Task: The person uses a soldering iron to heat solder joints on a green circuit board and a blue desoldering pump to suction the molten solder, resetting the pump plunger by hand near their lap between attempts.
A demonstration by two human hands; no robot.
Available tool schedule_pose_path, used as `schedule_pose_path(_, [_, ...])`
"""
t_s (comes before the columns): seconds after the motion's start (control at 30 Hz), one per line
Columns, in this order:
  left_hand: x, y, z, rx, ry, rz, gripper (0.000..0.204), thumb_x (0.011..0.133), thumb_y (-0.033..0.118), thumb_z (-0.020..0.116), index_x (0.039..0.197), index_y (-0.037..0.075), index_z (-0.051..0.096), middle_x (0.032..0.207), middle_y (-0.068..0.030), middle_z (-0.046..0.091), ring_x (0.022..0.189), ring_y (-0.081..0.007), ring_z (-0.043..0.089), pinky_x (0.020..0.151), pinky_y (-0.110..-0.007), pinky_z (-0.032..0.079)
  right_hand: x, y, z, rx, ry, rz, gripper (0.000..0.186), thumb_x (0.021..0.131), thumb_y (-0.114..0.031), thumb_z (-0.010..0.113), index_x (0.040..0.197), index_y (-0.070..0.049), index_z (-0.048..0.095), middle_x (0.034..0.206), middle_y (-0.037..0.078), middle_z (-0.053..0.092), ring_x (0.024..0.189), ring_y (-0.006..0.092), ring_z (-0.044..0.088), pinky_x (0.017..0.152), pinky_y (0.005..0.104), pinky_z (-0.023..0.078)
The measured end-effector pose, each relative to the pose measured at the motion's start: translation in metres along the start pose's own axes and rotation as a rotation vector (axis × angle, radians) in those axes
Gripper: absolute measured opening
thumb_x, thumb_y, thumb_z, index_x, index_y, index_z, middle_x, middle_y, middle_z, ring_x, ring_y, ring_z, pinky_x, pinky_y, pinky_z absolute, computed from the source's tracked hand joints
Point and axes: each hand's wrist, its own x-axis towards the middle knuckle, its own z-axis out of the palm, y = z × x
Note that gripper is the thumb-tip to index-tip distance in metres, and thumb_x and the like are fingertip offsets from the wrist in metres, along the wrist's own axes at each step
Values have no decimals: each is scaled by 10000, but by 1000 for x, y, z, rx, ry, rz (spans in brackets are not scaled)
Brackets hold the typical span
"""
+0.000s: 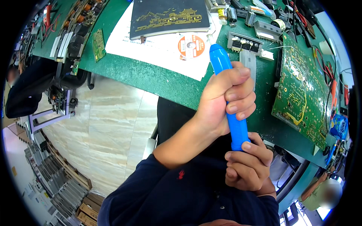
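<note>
A blue solder sucker with a pale nozzle stands slanted in front of me, its tip pointing up and away toward the bench. My left hand wraps round the middle of its barrel. At the lower end, my right hand has its fingers closed about the tool's base; the plunger end is hidden behind them. Beyond the nozzle lie white paper sheets with a round orange-and-white label on top. A dark notebook with a gold drawing rests on the sheets.
A large green circuit board leans at the right of the green bench. Heatsinks and capacitors crowd the back. At the left are a small board and a component-laden board. Another person is at lower right.
</note>
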Motion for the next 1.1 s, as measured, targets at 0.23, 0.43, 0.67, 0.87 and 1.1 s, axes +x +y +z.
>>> schedule_pose_path(0.23, [-1, -4, 3, 36, 33, 21, 301, 1017, 163, 419, 717, 138, 401, 555, 66, 376, 424, -59, 374, 438, -253, 390, 4, 0, -3, -10, -23, 26, 193, 856, -220, 702, 738, -74, 657, 779, 36, 698, 981, 250, 562, 758, 455, 562])
schedule_pose_path(0.43, [0, -10, 10, 80, 131, 63, 311, 1009, 178, 446, 703, 149, 399, 543, 74, 356, 424, -52, 360, 431, -249, 371, 3, 0, -17, -26, -84, 111, 201, 867, -245, 716, 747, -93, 661, 813, 19, 705, 988, 251, 572, 834, 440, 553])
schedule_pose_path(0.67, [-3, -14, 12, 64, 229, 40, 293, 996, 195, 474, 712, 148, 415, 539, 80, 345, 429, -50, 356, 425, -247, 357, 4, -9, -11, -36, 34, 117, 187, 866, -236, 723, 762, -90, 672, 815, 17, 703, 961, 272, 615, 823, 422, 543])
schedule_pose_path(0.87, [1, -15, 22, 54, 292, 40, 275, 992, 197, 479, 724, 145, 440, 535, 80, 353, 425, -50, 354, 417, -242, 342, 1, -5, -8, -45, 110, 64, 152, 801, -185, 743, 737, -73, 663, 789, 19, 696, 931, 280, 620, 771, 374, 531])
schedule_pose_path(1.1, [4, -12, 18, 74, 237, 10, 309, 1012, 208, 451, 710, 146, 432, 540, 80, 374, 431, -49, 377, 428, -235, 355, -2, -6, -4, -17, 178, 33, 136, 747, -158, 753, 713, -76, 650, 805, 31, 697, 922, 290, 620, 745, 342, 521])
